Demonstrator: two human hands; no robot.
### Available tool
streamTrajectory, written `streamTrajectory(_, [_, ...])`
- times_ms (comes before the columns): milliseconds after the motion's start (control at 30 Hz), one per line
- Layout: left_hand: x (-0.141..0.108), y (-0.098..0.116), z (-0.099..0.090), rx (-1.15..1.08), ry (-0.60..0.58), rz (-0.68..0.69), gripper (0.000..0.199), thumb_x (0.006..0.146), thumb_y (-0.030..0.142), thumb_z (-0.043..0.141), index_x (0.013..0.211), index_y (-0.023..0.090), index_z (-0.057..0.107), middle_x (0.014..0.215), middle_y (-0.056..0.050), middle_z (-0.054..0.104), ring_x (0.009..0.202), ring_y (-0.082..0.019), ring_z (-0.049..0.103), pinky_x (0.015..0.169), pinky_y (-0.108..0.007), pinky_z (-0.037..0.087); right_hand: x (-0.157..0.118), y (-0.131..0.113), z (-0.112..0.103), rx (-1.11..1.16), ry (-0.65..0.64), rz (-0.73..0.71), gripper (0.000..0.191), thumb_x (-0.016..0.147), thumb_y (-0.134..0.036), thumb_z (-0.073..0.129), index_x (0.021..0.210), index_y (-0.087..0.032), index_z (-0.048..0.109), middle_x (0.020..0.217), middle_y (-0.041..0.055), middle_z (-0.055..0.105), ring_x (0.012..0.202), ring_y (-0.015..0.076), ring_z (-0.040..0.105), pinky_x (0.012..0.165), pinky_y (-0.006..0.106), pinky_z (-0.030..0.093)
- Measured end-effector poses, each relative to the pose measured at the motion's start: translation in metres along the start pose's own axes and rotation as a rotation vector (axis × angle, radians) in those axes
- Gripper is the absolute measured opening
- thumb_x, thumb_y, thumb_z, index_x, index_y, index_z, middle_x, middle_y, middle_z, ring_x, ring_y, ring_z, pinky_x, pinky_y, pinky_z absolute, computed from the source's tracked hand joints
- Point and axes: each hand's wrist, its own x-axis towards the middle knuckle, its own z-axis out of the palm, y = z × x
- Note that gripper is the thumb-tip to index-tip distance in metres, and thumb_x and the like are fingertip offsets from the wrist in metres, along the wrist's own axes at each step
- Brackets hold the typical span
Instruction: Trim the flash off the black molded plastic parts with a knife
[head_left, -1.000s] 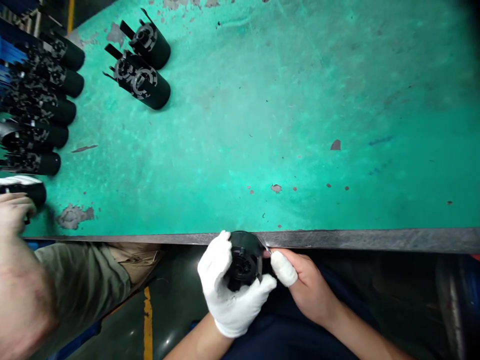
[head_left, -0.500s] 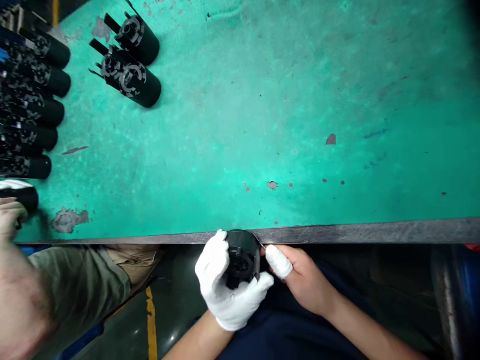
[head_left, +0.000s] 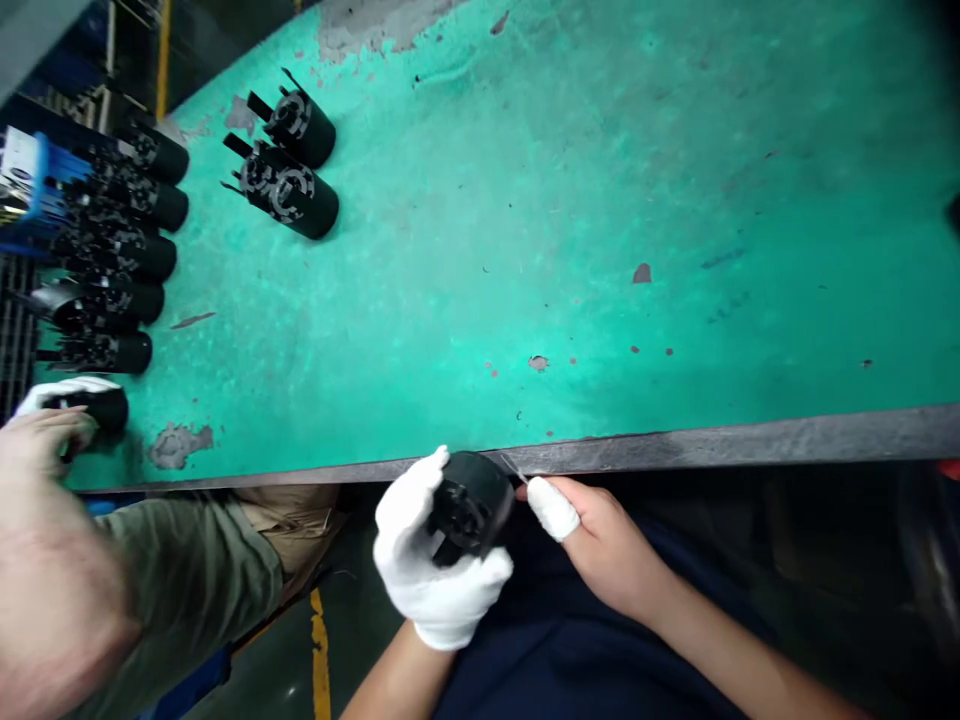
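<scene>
One black cylindrical housing (head_left: pixel 486 488), held at the bench edge

Location: in front of the person, at the near metal edging (head_left: pixel 712 440) of the green-topped workbench (head_left: pixel 585 250); open, recessed end turned toward the wearer.

Left hand (head_left: pixel 444 580): white-gloved, curled round the housing, fingers on one flank, thumb across the near side.

Right hand (head_left: pixel 611 555): bare except for a white cover (head_left: pixel 553 508) on the thumb; thumb and forefinger pinch a thin metal tool (head_left: pixel 515 467), its far end beside the housing's wall. Contact between the two cannot be told.

Handling: judged stiff and fairly light, likely moulded plastic; the smooth outer wall may slip under a fabric glove. Inner ribs and thin projections look the more fragile parts. Best hold: round the plain outer wall, clear of the open end.

Also present: a cluster of similar housings (head_left: pixel 311 208), standing farther back; a row of housings (head_left: pixel 154 255) at left; a co-worker's bare hand (head_left: pixel 49 435) on another black cylinder (head_left: pixel 111 408).
</scene>
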Motion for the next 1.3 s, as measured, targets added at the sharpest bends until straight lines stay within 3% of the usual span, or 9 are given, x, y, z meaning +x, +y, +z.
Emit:
streamTrajectory(133, [0.003, 0.021, -0.006, -0.474, 0.231, -0.458, 0.061, 0.089, 0.069, 0.057, 0.134, 0.028, 0.055, 0.129, -0.009, 0.057, 0.119, -0.028, 0.064, 0.106, -0.050, 0.054, -0.004, 0.012, -0.001, -0.001, 0.011, 0.025, 0.043, 0.098, -0.052, 0.049, 0.112, -0.021, 0.075, 0.085, 0.0058, 0.072, 0.088, 0.0240, 0.067, 0.080, 0.035, 0.052])
streamTrajectory(267, [0.002, 0.034, -0.009, -0.707, 0.265, -0.560, 0.060, 0.096, 0.071, 0.037, 0.135, 0.028, 0.054, 0.129, -0.010, 0.057, 0.120, -0.028, 0.064, 0.108, -0.049, 0.053, -0.008, 0.022, 0.003, 0.027, 0.058, 0.047, 0.049, 0.094, -0.059, 0.053, 0.112, -0.021, 0.076, 0.061, 0.0025, 0.060, 0.063, 0.0206, 0.061, 0.058, 0.030, 0.050])
streamTrajectory(500, [-0.006, 0.039, -0.012, -0.819, 0.289, -0.509, 0.058, 0.094, 0.069, 0.047, 0.134, 0.027, 0.055, 0.126, -0.009, 0.057, 0.120, -0.027, 0.062, 0.108, -0.047, 0.052, -0.016, 0.017, 0.008, 0.123, 0.024, 0.138, 0.053, 0.096, -0.062, 0.049, 0.117, -0.018, 0.071, 0.062, -0.0006, 0.050, 0.051, 0.0125, 0.043, 0.044, 0.025, 0.037])
streamTrajectory(700, [-0.006, 0.038, -0.013, -0.774, 0.292, -0.504, 0.062, 0.092, 0.071, 0.051, 0.134, 0.026, 0.055, 0.127, -0.010, 0.057, 0.120, -0.028, 0.063, 0.105, -0.046, 0.055, -0.024, 0.000, 0.017, 0.066, -0.034, 0.040, 0.034, 0.091, -0.054, 0.063, 0.111, -0.027, 0.069, 0.095, 0.0065, 0.069, 0.076, 0.0192, 0.062, 0.061, 0.025, 0.052])
streamTrajectory(833, [-0.010, 0.041, -0.013, -0.650, 0.269, -0.476, 0.062, 0.089, 0.070, 0.057, 0.134, 0.026, 0.053, 0.129, -0.011, 0.059, 0.120, -0.030, 0.063, 0.103, -0.046, 0.056, -0.028, -0.028, 0.033, 0.178, -0.119, -0.095, 0.024, 0.088, -0.047, 0.069, 0.101, -0.027, 0.067, 0.098, 0.0047, 0.066, 0.079, 0.0194, 0.061, 0.065, 0.026, 0.051])
streamTrajectory(933, [-0.016, 0.042, -0.019, -0.507, 0.179, -0.414, 0.065, 0.088, 0.066, 0.064, 0.136, 0.026, 0.052, 0.130, -0.012, 0.060, 0.121, -0.032, 0.063, 0.103, -0.048, 0.056, -0.024, -0.041, 0.033, 0.191, -0.156, -0.188, 0.020, 0.094, -0.043, 0.063, 0.087, -0.024, 0.062, 0.089, 0.0022, 0.057, 0.078, 0.0168, 0.054, 0.069, 0.027, 0.047])
streamTrajectory(1033, [-0.020, 0.036, -0.028, -0.372, -0.030, -0.305, 0.086, 0.078, 0.068, 0.074, 0.147, 0.027, 0.042, 0.137, -0.016, 0.056, 0.124, -0.034, 0.062, 0.102, -0.050, 0.057, -0.016, -0.040, 0.022, 0.156, -0.165, -0.202, 0.025, 0.098, -0.043, 0.056, 0.084, -0.023, 0.058, 0.081, 0.0004, 0.048, 0.073, 0.0152, 0.046, 0.067, 0.027, 0.043])
streamTrajectory(1133, [-0.018, 0.025, -0.032, -0.121, -0.224, -0.095, 0.094, 0.071, 0.052, 0.088, 0.148, 0.024, 0.042, 0.142, -0.019, 0.050, 0.131, -0.037, 0.055, 0.108, -0.055, 0.052, -0.010, -0.031, 0.014, 0.182, -0.161, -0.155, 0.030, 0.098, -0.048, 0.055, 0.083, -0.022, 0.055, 0.079, -0.0003, 0.046, 0.072, 0.0149, 0.043, 0.066, 0.027, 0.042])
streamTrajectory(1300, [-0.015, 0.015, -0.021, 0.230, -0.181, 0.116, 0.078, 0.070, 0.016, 0.087, 0.140, 0.020, 0.051, 0.134, -0.016, 0.053, 0.126, -0.032, 0.057, 0.106, -0.052, 0.054, -0.021, -0.009, 0.014, 0.117, -0.008, -0.069, 0.032, 0.101, -0.049, 0.049, 0.089, -0.022, 0.061, 0.084, 0.0022, 0.058, 0.079, 0.0166, 0.052, 0.081, 0.030, 0.049])
